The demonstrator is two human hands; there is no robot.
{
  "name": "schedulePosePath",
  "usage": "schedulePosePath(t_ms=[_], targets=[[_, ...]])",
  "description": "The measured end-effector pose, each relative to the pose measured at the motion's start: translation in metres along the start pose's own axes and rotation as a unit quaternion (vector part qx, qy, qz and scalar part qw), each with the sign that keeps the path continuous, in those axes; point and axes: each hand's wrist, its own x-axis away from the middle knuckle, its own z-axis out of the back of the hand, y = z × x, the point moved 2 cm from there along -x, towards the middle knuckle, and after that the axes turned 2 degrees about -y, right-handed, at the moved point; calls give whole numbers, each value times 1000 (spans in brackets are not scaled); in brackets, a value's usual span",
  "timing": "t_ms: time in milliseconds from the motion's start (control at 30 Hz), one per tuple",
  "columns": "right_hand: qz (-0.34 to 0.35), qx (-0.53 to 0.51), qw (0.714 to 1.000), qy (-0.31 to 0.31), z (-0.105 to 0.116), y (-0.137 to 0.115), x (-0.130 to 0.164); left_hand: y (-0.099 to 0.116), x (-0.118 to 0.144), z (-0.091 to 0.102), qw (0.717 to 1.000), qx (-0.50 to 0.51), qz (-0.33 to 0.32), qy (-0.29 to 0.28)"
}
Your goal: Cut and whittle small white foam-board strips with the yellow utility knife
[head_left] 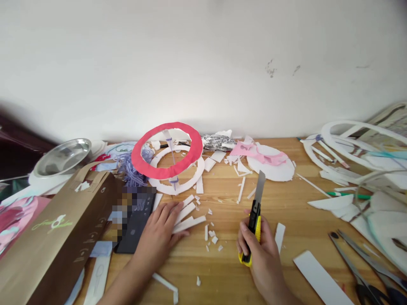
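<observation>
Nearest the camera, the brown paper bag lies on its side at the left edge of the wooden surface, just beside a dark flat device. The left hand rests palm down, fingers spread, pressing on a few white foam strips. Behind it a red ring sits tilted over a white ring. The right hand is closed around a yellow utility knife, blade extended and pointing away, above the surface. Scissors lie at far right.
</observation>
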Motion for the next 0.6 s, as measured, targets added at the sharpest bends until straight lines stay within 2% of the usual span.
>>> schedulePosePath(t_ms=[67,233,300,367,467,600], targets=[[1,5,1000,-3,0,0,0,-1,0,-2,1000,-12,-2,5],[24,-9,1000,-6,1,4,-3,1,3,12,993,-58,27,102],[34,-31,999,-4,0,3,-3,13,0,23,992,-73,-3,106],[47,-62,997,-1,-2,-1,-2,32,-13,33,992,-62,-60,88],[83,-105,991,25,-4,-11,1,64,-55,32,986,-30,-163,23],[93,-122,988,36,-4,-17,-2,103,-141,2,956,-102,-275,0]])
